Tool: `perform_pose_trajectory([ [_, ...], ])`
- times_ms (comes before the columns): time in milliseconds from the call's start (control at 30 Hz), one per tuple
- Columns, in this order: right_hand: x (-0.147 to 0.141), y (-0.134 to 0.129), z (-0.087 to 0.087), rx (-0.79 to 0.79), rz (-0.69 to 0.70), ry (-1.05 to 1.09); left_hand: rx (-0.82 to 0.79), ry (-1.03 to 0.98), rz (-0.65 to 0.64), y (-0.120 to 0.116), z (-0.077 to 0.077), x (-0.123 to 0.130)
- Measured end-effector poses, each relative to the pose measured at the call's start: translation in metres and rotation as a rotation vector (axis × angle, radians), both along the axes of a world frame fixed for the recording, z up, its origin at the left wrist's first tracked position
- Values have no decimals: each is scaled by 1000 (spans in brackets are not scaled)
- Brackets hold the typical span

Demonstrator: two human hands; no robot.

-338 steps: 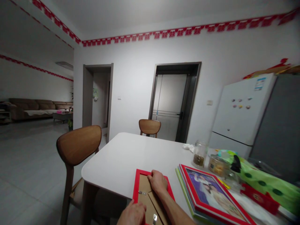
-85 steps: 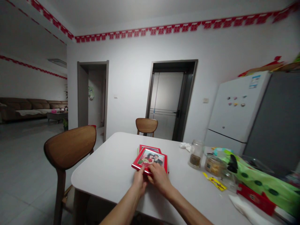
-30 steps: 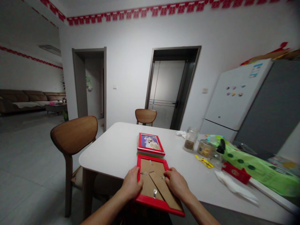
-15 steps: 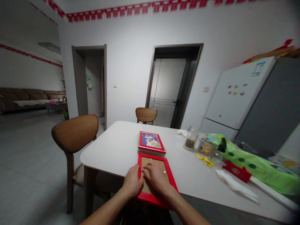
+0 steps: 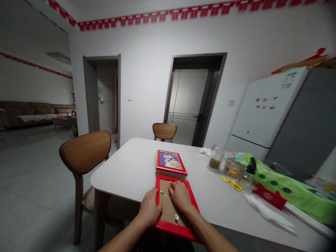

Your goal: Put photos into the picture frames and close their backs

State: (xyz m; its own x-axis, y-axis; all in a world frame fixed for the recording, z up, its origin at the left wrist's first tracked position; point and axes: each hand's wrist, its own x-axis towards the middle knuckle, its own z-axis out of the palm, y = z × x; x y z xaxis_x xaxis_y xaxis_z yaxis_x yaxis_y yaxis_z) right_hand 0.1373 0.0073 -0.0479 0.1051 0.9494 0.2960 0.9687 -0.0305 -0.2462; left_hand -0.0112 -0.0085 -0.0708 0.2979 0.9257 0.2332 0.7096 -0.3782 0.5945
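Note:
A red picture frame lies back side up at the table's front edge, its near end jutting over it. Small metal clips are fixed to its brown backing board. My left hand is closed round the frame's left side, thumb on top. On the far part of the backing, my right hand has its fingers bent together at a clip near the top edge; the fingertips partly hide it. Just beyond lies a stack of frames, the top one a red frame with a photo facing up.
On the white table, to the right, stand a glass jar, a lidded container and a green bag. A yellow packet and white tissue lie nearer. Wooden chairs stand left and behind.
My right hand has moved from the frame's left side up to the far clip, uncovering the left and near clips. My left hand keeps its hold. The view has tilted slightly up.

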Motion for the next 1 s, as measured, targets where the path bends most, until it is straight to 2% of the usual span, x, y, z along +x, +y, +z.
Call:
perform_pose_trajectory([
  [200, 13, 11, -4, -29, -106, -8, 5, 4, -14, 1, 0, -1],
  [467, 9, 11, 0, -63, -62, 17, 19, 0, -20, 0, 2, 0],
  [600, 14, -6, 9, -75, 45, 62, 26, -5, -23, -1, 3, -2],
  [700, 23, -33, 15, -110, 278, 169, 28, -10, -21, -2, 4, -2],
  [800, 30, -60, 17, -224, 465, 270, 24, -12, -12, -4, 6, -1],
  [900, 32, -72, 17, -277, 477, 279, 17, -6, -4, -5, 9, -1],
  [1000, 31, -70, 11, -244, 438, 314, 20, 4, -6, -5, 11, 0],
])
